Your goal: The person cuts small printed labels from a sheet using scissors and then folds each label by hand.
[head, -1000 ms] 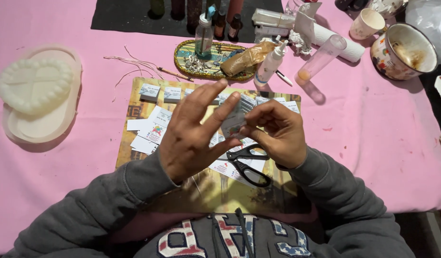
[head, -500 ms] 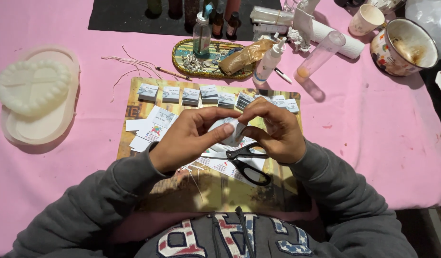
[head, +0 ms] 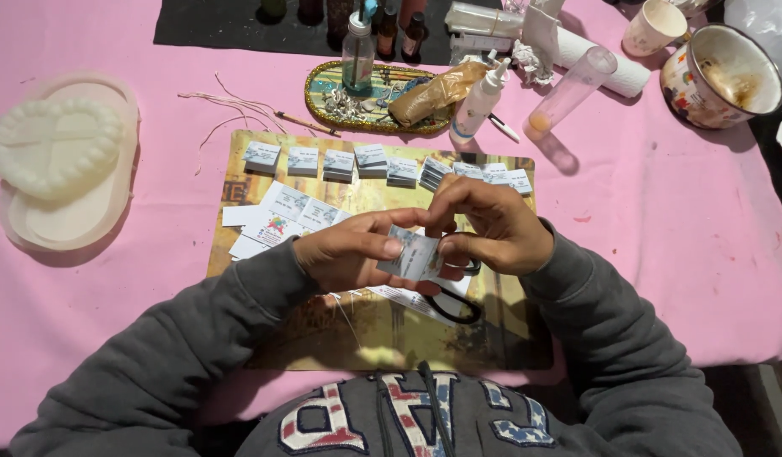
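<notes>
Over the near middle of the mat (head: 239, 152), left hand (head: 349, 258) and right hand (head: 497, 233) both pinch one small card (head: 412, 254), scissors (head: 454, 305) beneath, card stacks (head: 357, 161) lining the far edge.

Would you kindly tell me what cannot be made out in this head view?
- Scissors: mostly hidden under both hands.
- Small paper card: print too small; edges covered by left hand and right hand.
- Dark bottles: cut off by the top edge.
- Patterned cup: contents unclear.
</notes>
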